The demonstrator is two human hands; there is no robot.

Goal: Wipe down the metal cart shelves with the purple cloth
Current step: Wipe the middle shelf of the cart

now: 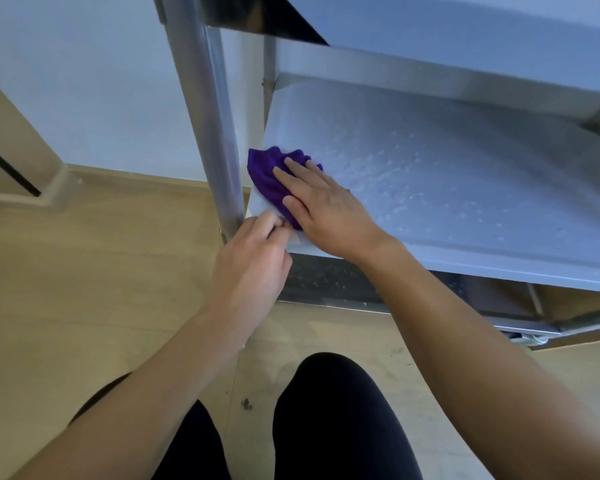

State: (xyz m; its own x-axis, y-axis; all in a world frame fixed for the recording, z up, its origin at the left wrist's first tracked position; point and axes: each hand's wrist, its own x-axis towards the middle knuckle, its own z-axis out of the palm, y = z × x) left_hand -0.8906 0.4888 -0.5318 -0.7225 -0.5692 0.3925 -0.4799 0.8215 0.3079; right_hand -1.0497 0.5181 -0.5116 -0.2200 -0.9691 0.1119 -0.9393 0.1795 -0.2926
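The purple cloth [265,171] lies bunched on the near left corner of the metal cart's lower shelf [447,174], which is speckled with droplets. My right hand [321,206] presses flat on the cloth, fingers spread and pointing to the far left. My left hand [253,261] is curled at the shelf's front left corner, beside the cart's upright leg [210,109]; its fingertips pinch at the shelf edge right next to the cloth's near end. Whether they hold the cloth or the edge I cannot tell.
An upper shelf [465,26] overhangs the lower one closely. A bottom rail [343,289] runs below. A wooden floor [101,271] spreads to the left, with a beige cabinet base [18,168] at the far left. My knees in black trousers [326,410] are below.
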